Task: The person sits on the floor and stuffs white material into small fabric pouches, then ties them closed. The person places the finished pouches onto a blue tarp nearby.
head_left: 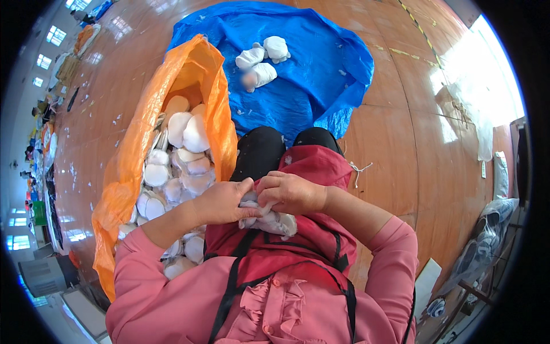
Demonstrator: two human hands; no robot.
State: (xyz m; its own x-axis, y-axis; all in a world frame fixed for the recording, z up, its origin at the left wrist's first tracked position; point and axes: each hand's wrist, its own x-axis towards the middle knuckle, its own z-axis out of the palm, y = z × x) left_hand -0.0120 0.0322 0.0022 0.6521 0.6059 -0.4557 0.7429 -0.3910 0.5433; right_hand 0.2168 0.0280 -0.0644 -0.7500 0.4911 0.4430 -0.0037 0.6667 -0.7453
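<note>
Over my lap, both hands are closed on a crumpled white cloth bundle. My left hand pinches its left side between thumb and fingers. From the right, my right hand curls its fingers over the top, and the two hands nearly meet. Part of the bundle hangs out below my fingers; what it wraps, if anything, is hidden. Beside my left forearm stands an open orange woven sack, full of white and cream rounded pads. Some of these are stacked in small bunches.
Beyond my knees a blue plastic sheet lies spread on the reddish-brown floor. On it rest three white rolled bundles. A thin white string lies right of my knee. Clear plastic wrapping stands at the right edge.
</note>
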